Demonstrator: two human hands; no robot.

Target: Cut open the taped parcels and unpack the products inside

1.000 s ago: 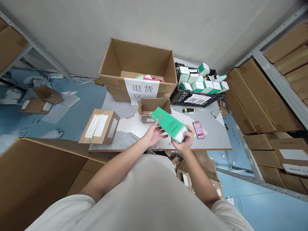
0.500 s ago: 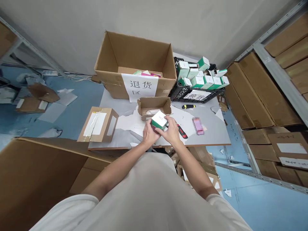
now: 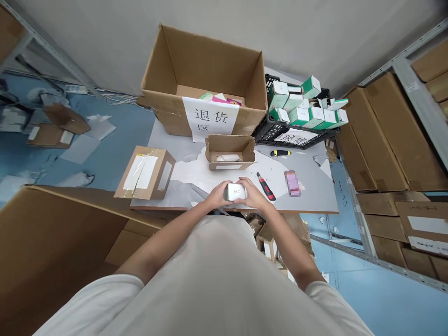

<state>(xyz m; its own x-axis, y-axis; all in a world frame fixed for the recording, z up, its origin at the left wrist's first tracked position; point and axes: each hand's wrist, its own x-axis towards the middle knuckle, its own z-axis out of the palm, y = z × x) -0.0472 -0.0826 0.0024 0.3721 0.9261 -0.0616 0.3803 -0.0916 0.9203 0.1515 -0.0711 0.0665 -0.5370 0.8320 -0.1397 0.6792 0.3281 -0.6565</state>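
Between my two hands is a small white and green carton (image 3: 235, 192), its white face with small dark print turned up toward me. My left hand (image 3: 219, 195) grips its left side and my right hand (image 3: 252, 193) its right side, close to the table's front edge. Just beyond lies an open brown cardboard box (image 3: 230, 165) with a whitish item inside. A red and black utility knife (image 3: 266, 186) rests to the right of my right hand. Farther back is a yellow and black utility knife (image 3: 280, 153).
A large open carton (image 3: 168, 109) with a paper sign stands at the back, beside a black crate (image 3: 269, 133) full of white and green cartons. A taped parcel (image 3: 145, 172) sits at left, a blurred pink item (image 3: 292, 183) at right. Shelving with boxes (image 3: 420, 217) borders the right.
The carton has come down and nearer to my body, and it has been turned so that mostly its white face shows. Both hands moved with it. The view has shifted slightly.
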